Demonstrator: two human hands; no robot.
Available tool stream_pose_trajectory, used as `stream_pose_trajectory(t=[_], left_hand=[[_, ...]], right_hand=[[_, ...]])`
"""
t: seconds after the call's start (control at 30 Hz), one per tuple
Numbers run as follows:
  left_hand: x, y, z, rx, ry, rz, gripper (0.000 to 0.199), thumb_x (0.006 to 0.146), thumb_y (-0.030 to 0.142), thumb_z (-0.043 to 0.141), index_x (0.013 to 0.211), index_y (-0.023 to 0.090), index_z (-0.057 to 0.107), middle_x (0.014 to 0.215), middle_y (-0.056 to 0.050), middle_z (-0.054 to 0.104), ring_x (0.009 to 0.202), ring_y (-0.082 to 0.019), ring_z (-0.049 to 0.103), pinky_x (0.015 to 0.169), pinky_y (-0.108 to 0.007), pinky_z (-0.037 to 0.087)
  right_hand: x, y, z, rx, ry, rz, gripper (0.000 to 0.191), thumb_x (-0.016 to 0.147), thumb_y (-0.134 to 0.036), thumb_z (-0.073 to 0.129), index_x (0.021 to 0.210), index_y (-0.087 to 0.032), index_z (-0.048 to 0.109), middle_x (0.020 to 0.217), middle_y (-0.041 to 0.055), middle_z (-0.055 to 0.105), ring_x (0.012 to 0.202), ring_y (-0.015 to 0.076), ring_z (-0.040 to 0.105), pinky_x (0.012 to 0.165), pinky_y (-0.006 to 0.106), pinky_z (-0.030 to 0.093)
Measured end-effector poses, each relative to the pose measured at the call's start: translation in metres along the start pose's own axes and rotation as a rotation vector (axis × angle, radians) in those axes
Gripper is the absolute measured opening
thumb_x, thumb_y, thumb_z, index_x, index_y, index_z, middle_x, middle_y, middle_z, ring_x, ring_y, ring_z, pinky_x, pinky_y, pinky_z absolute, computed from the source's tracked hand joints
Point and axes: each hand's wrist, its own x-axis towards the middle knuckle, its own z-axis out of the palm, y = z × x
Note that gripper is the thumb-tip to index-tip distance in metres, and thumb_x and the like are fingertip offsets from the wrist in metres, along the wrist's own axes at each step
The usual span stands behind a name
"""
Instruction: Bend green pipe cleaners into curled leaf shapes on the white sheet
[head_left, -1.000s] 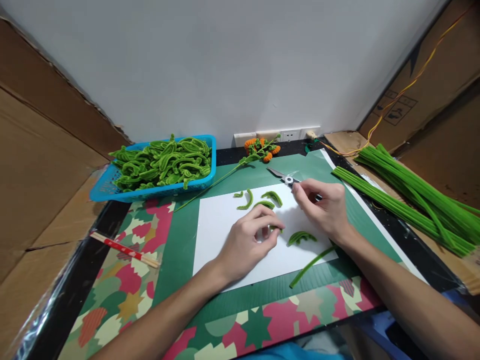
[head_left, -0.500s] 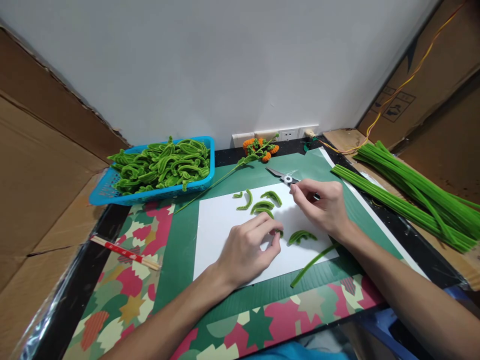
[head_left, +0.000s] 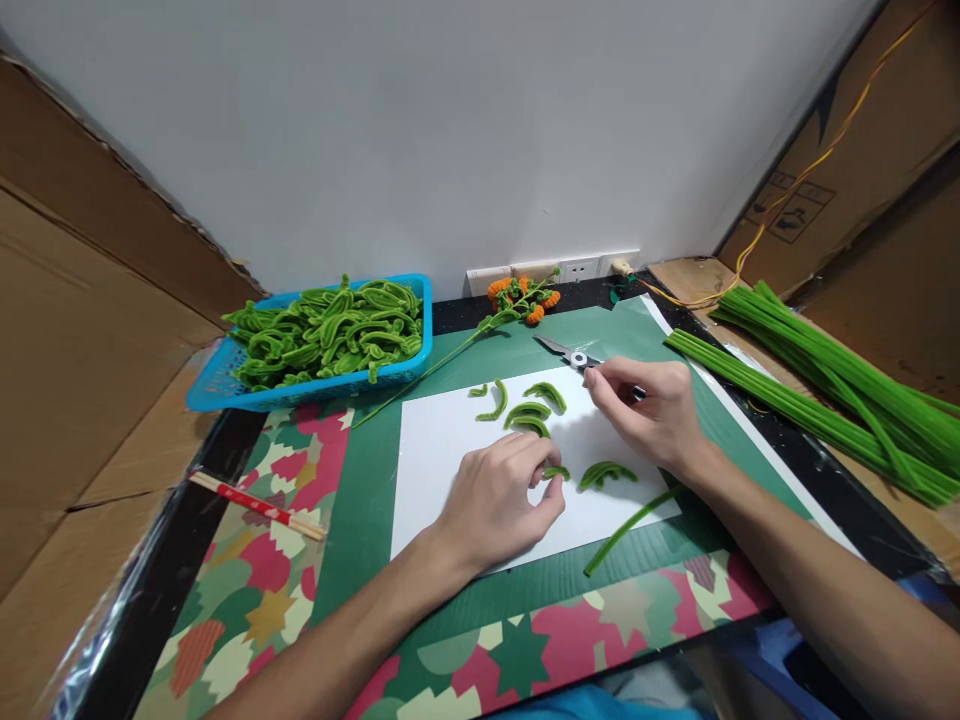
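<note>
The person bends over a white sheet (head_left: pixel 435 465), lower centre of the frame. The left hand (head_left: pixel 502 500) has drawn slightly toward the lower left, uncovering a curved green piece (head_left: pixel 531 426) near the centre; a short green piece (head_left: pixel 556 472) now shows plainly at its fingertips. This suggests the shaping of that piece is at a pause or a regrasp. The left grip is narrow, thumb and forefinger about the short piece; whether they press it cannot be told. The right hand (head_left: pixel 649 405), little changed, has thumb and forefinger drawn together before the scissors (head_left: pixel 576 359); whether they hold anything cannot be told. Edges: the blue basket (head_left: pixel 428 330) bounds the upper left, the green stems (head_left: pixel 840 390) the right. White surface extends left of the left hand; the arched green cluster (head_left: pixel 606 472) narrows movement rightward.
</note>
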Motion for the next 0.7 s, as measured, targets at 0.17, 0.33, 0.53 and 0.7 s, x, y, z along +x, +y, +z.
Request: stream_pose_trajectory(t=[0.17, 0.33, 0.53, 0.7], left_hand=[[0.001, 0.002, -0.001, 0.0, -0.007, -0.001, 0.006, 0.086, 0.016, 0.065, 0.087, 0.021, 0.062, 0.074, 0.003, 0.057, 0.07, -0.016, 0.057, 0.064, -0.03, 0.035], [0.001, 0.002, -0.001, 0.01, -0.011, 0.016, 0.009, 0.085, 0.015, 0.063, 0.083, 0.021, 0.057, 0.074, 0.002, 0.056, 0.071, -0.016, 0.055, 0.064, -0.031, 0.034], [0.0, 0.001, 0.001, 0.009, -0.005, 0.027, 0.009, 0.085, 0.015, 0.064, 0.084, 0.021, 0.057, 0.074, 0.003, 0.054, 0.071, -0.016, 0.054, 0.065, -0.031, 0.035], [-0.001, 0.001, 0.0, 0.014, -0.007, 0.036, 0.01, 0.084, 0.015, 0.064, 0.084, 0.021, 0.056, 0.074, 0.003, 0.054, 0.071, -0.016, 0.053, 0.064, -0.031, 0.034]], right_hand=[[0.004, 0.001, -0.005, 0.076, -0.139, 0.043, 0.035, 0.103, -0.031, 0.061, 0.071, -0.017, 0.066, 0.057, -0.0043, 0.049, 0.051, 0.0087, 0.037, 0.053, 0.025, 0.03], [0.018, 0.002, -0.028, 0.257, -0.773, 0.157, 0.027, 0.095, -0.044, 0.077, 0.093, -0.017, 0.08, 0.071, -0.0011, 0.067, 0.061, 0.0112, 0.052, 0.056, 0.023, 0.036], [0.026, 0.009, -0.05, 0.256, -1.11, 0.152, 0.041, 0.082, -0.03, 0.089, 0.119, -0.02, 0.076, 0.117, 0.0045, 0.073, 0.077, 0.0134, 0.06, 0.068, 0.024, 0.048], [0.022, 0.006, -0.042, 0.166, -1.125, 0.114, 0.032, 0.078, -0.007, 0.078, 0.108, -0.019, 0.077, 0.105, 0.0018, 0.071, 0.077, 0.0133, 0.058, 0.068, 0.023, 0.044]])
